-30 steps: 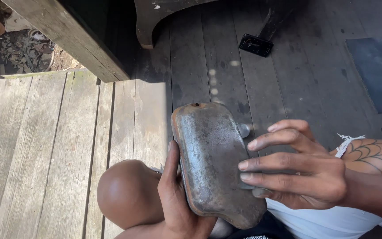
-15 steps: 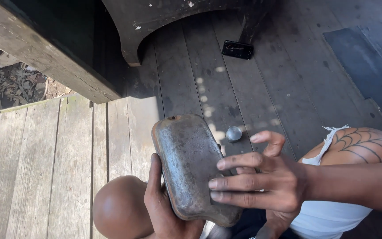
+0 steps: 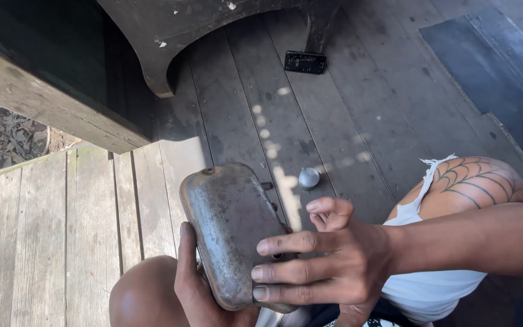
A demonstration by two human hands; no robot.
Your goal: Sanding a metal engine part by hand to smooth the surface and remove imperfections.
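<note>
Plank deck bears black phone, round metal cap

I note bare planks open toward nine o'clock. At twelve, a small round metal cap lies near; farther on, a dark furniture leg and a flat black device obstruct.

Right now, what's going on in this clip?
A person sitting on a wooden plank deck holds a rusty, rounded metal cover over their lap. The left hand grips it from below at its left edge, thumb up along the side, while the right hand lies across its lower right part with fingers spread flat. On the boards just beyond the cover sits a small round metal cap, and farther off lies a dark flat rectangular object.
</note>
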